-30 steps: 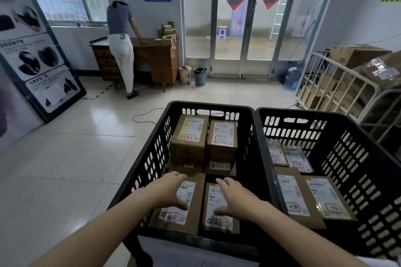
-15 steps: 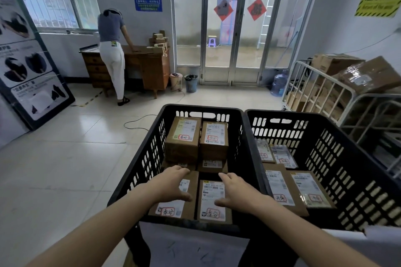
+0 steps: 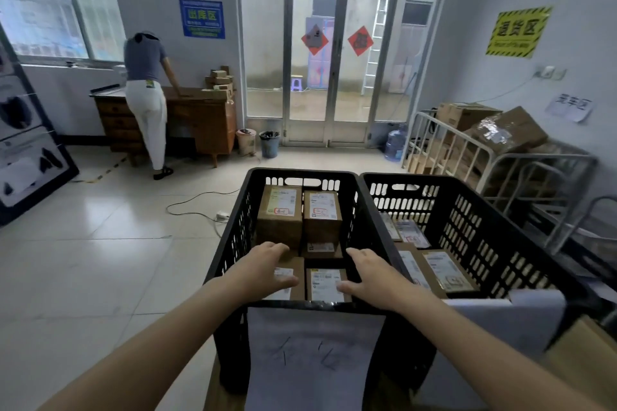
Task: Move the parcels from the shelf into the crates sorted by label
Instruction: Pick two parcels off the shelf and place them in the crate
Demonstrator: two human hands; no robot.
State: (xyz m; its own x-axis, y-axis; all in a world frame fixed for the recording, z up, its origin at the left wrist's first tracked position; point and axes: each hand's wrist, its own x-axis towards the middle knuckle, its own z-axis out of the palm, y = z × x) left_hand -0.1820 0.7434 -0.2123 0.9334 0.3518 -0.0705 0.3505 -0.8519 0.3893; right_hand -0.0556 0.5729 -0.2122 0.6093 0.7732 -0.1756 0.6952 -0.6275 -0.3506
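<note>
While my left hand (image 3: pixel 267 265) and right hand (image 3: pixel 369 274) sit with fingers (image 3: pixel 279 247) spread over the near parcels (image 3: pixel 325 282), a shove toward twelve o'clock could topple the stack (image 3: pixel 322 215).

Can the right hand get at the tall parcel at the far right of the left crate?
Probably yes: the right hand is over the open left crate, and nothing covers that parcel.
</note>
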